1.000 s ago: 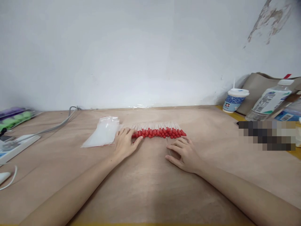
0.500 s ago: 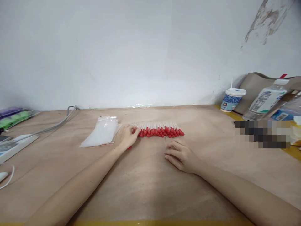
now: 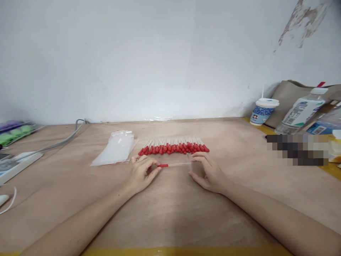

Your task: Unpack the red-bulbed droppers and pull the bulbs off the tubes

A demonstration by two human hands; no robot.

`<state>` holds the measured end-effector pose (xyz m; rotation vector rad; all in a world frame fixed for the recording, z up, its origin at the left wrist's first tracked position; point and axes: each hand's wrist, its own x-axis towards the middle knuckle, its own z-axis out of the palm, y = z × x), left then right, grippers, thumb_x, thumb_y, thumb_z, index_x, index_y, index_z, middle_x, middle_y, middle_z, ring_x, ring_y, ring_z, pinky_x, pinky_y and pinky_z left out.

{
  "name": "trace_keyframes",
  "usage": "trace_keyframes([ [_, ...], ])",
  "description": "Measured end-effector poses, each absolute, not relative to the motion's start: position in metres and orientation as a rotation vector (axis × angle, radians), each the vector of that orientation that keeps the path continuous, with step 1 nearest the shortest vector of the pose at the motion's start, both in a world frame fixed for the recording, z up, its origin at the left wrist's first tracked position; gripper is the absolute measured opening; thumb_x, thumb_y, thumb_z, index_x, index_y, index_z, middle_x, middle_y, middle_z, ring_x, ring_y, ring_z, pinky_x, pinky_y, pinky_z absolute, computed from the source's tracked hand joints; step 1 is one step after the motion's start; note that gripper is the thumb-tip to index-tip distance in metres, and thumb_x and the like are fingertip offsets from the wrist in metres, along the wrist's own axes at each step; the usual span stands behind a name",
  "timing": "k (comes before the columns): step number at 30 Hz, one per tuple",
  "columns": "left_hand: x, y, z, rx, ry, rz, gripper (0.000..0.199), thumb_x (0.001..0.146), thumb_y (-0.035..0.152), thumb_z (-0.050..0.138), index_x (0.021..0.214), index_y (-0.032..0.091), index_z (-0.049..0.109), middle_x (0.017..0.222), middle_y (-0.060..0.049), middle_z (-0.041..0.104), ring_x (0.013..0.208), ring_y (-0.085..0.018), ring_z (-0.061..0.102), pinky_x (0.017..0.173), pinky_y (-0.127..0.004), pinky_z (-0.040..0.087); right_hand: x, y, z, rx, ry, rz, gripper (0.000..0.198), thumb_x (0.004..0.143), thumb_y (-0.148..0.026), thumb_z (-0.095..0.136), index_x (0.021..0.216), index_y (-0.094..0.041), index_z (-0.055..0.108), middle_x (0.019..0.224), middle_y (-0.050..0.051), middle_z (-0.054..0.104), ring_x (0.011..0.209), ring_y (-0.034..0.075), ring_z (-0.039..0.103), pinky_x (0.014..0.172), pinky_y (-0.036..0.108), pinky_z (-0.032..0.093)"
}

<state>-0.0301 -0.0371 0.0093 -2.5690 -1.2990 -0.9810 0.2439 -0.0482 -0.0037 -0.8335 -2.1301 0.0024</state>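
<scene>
My left hand (image 3: pixel 142 173) is closed in a pinch on the red end of a red-tipped stick (image 3: pixel 179 164). The pale shaft lies level and points right, its far end between the fingers of my right hand (image 3: pixel 209 173). That hand is curved low over the table with thumb and forefinger apart; I cannot tell whether it touches the shaft. By its fingertips is a thin clear sliver (image 3: pixel 188 157), too faint to name. Just beyond both hands lies a row of red-tipped sticks (image 3: pixel 173 148), red ends towards me, pale shafts towards the wall.
Clear zip bags (image 3: pixel 115 149) lie left of the row. Farther left are a power strip (image 3: pixel 20 165) and a grey cable (image 3: pixel 64 141). At the right stand a lidded paper cup (image 3: pixel 263 112) and a plastic bottle (image 3: pixel 303 112), with a grey bag (image 3: pixel 283 94) behind.
My left hand has moved back from the row's left end, towards me, and now holds one red-tipped stick crosswise. The right hand's fingers have spread around the shaft's far end.
</scene>
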Motion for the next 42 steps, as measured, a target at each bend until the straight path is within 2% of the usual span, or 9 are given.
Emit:
trace_keyframes([
  [5,-0.019,-0.040,0.011,-2.608,-1.096,-0.963,0.009,0.083,0.027,0.053,0.081,0.021,0.059,0.077,0.002,0.066,0.072,-0.014,0.054,0.078,-0.036,0.025,0.240,-0.046,-0.004,-0.768,-2.297,-0.039,0.047,0.079,-0.037,0.055,0.120,-0.017,0.045,0.119,0.014,0.051,0.110,0.024,0.047,0.091,0.042,0.041],
  [11,-0.006,-0.046,0.013,-2.644,-0.954,-0.949,0.007,0.083,0.023,0.053,0.083,0.021,0.059,0.078,0.002,0.067,0.073,-0.014,0.054,0.081,-0.038,0.028,0.230,-0.041,-0.006,-0.729,-2.377,-0.077,0.022,0.086,-0.029,0.048,0.102,-0.021,0.061,0.106,0.006,0.062,0.108,0.021,0.049,0.092,0.043,0.040],
  [13,-0.003,-0.046,0.014,-2.647,-0.982,-0.969,0.014,0.082,0.027,0.054,0.093,0.020,0.059,0.087,-0.001,0.067,0.081,-0.017,0.056,0.086,-0.040,0.029,0.229,-0.041,-0.007,-0.732,-2.365,-0.075,0.022,0.086,-0.026,0.047,0.101,-0.021,0.062,0.106,0.005,0.063,0.108,0.020,0.049,0.093,0.041,0.040],
  [16,0.002,-0.045,0.015,-2.743,-0.985,-0.871,0.038,0.082,0.036,0.054,0.115,0.019,0.052,0.113,-0.007,0.060,0.108,-0.022,0.050,0.098,-0.043,0.028,0.229,-0.041,-0.008,-0.709,-2.353,-0.090,0.022,0.086,-0.025,0.048,0.103,-0.020,0.061,0.107,0.005,0.063,0.109,0.020,0.049,0.095,0.042,0.039],
  [19,0.005,-0.042,0.012,-2.857,-0.953,-0.741,0.033,0.085,0.037,0.049,0.114,0.022,0.056,0.125,-0.007,0.053,0.123,-0.023,0.039,0.102,-0.045,0.029,0.228,-0.041,-0.010,-0.689,-2.342,-0.099,0.024,0.086,-0.025,0.048,0.106,-0.020,0.060,0.105,0.005,0.065,0.109,0.020,0.051,0.096,0.043,0.039],
  [24,0.006,-0.038,0.006,-2.923,-0.876,-0.782,0.029,0.089,0.028,0.044,0.113,0.020,0.057,0.118,-0.005,0.058,0.121,-0.020,0.043,0.103,-0.043,0.033,0.223,-0.039,-0.013,-0.693,-2.325,-0.077,0.023,0.085,-0.025,0.051,0.105,-0.020,0.061,0.105,0.005,0.065,0.111,0.020,0.051,0.097,0.044,0.039],
  [30,0.009,-0.039,0.005,-2.952,-0.864,-0.851,0.031,0.088,0.026,0.044,0.116,0.017,0.054,0.121,-0.007,0.056,0.120,-0.020,0.044,0.104,-0.042,0.034,0.218,-0.037,-0.015,-0.622,-2.295,-0.031,0.022,0.087,-0.022,0.046,0.103,-0.016,0.060,0.107,0.008,0.064,0.110,0.019,0.053,0.099,0.042,0.040],
  [36,0.009,-0.039,0.004,-2.963,-0.781,-0.849,0.023,0.089,0.021,0.043,0.104,0.017,0.060,0.121,-0.007,0.056,0.120,-0.019,0.045,0.105,-0.041,0.034,0.217,-0.040,-0.015,-0.539,-2.274,-0.039,0.021,0.087,-0.018,0.045,0.100,-0.012,0.060,0.105,0.013,0.064,0.103,0.017,0.058,0.095,0.038,0.044],
  [42,0.008,-0.042,0.008,-2.978,-0.732,-0.856,0.021,0.088,0.019,0.043,0.099,0.016,0.060,0.120,-0.008,0.057,0.122,-0.019,0.042,0.106,-0.041,0.033,0.217,-0.042,-0.012,-0.486,-2.292,-0.039,0.018,0.086,-0.014,0.044,0.097,-0.014,0.058,0.097,0.009,0.066,0.098,0.014,0.059,0.097,0.036,0.044],
])
